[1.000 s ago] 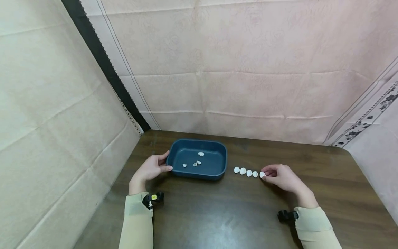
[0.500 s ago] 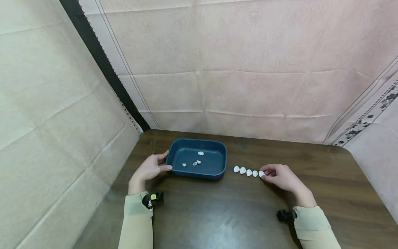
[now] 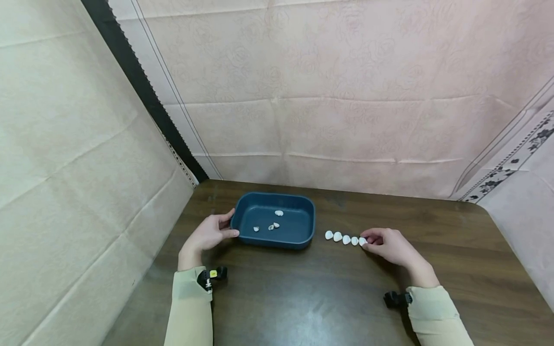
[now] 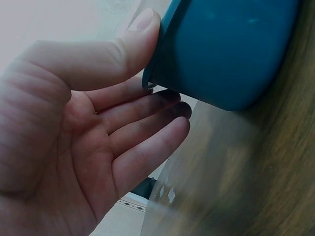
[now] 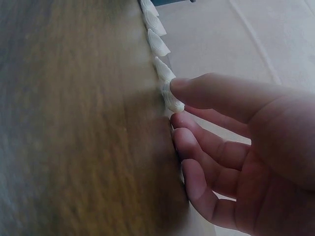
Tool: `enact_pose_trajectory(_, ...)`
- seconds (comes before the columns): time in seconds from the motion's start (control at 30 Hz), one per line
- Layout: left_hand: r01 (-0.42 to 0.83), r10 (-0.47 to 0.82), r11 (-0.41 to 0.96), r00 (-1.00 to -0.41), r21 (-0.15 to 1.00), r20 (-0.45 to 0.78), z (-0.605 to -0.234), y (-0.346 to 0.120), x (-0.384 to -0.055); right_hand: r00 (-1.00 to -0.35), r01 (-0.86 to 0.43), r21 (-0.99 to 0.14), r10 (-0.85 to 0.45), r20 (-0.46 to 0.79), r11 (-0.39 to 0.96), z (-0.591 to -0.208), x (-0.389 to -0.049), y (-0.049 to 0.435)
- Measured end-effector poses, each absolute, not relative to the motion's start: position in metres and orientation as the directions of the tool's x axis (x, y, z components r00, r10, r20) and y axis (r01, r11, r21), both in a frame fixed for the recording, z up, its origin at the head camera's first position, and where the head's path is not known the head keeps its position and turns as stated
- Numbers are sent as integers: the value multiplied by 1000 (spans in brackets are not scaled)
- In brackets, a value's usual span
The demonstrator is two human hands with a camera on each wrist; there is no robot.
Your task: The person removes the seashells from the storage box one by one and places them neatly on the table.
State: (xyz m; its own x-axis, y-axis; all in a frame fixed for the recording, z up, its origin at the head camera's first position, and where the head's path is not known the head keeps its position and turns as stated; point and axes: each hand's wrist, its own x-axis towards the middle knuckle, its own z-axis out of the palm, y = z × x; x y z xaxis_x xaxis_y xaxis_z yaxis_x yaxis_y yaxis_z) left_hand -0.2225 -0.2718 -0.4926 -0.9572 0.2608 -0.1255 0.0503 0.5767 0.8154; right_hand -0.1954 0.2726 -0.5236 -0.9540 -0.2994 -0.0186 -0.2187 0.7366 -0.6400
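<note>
A dark blue rectangular tray (image 3: 277, 243) stands on the table, with several small white shells (image 3: 279, 213) inside. My left hand (image 3: 209, 232) holds the tray's left end; in the left wrist view the thumb lies against the rim and the forefinger's tip is partly hidden, while the other fingers extend loosely. To the right of the tray, several white shells (image 3: 337, 236) form a row on the wood. At the row's right end my right hand (image 3: 389, 246) pinches the last shell (image 5: 173, 100) between thumb and forefinger, against its neighbour (image 5: 164, 70).
The brown wooden table (image 3: 277, 298) reaches back to a pale patterned cloth (image 3: 346, 120) hung upright. Another pale cloth (image 3: 86, 192) hangs along the left side. Both forearms wear a dark wrist camera.
My right hand has slid the end shell slightly left, closing the small gap to its neighbour. The left hand and the tray have stayed in place.
</note>
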Motion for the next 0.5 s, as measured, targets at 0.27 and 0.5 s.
enact_pose_trajectory(0.27,50,257,580,-958,813,-124,-493,-272,-220,-952,-211,-658,-303,-29,723,-523,-196,275)
enact_pose_trajectory(0.5,50,253,586,-959,809,-124,-493,-271,-221,-951,-182,-680,-304,-62,710,-523,-195,281)
